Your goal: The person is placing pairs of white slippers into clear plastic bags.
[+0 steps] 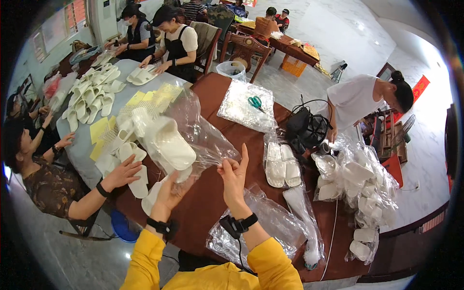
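Note:
My left hand (171, 194) is closed around the near end of a pair of white slippers (175, 147), tilted up over the table. A clear plastic bag (205, 130) spreads over and beside them; whether the slippers are inside it is hard to tell. My right hand (234, 181) pinches the bag's edge between thumb and fingers, index finger raised. Left of my left hand lie loose white slippers (140, 181), with a co-worker's hand (123, 174) over them. Below my right hand, more clear bags (261, 227) lie flat.
Bagged slippers (282, 166) lie right of my hands, with a larger pile of bagged slippers (357, 179) beyond. Teal scissors (256, 103) rest on a stack of bags (241, 111). A black cabled device (304, 125) sits nearby. Co-workers sit left and stand right.

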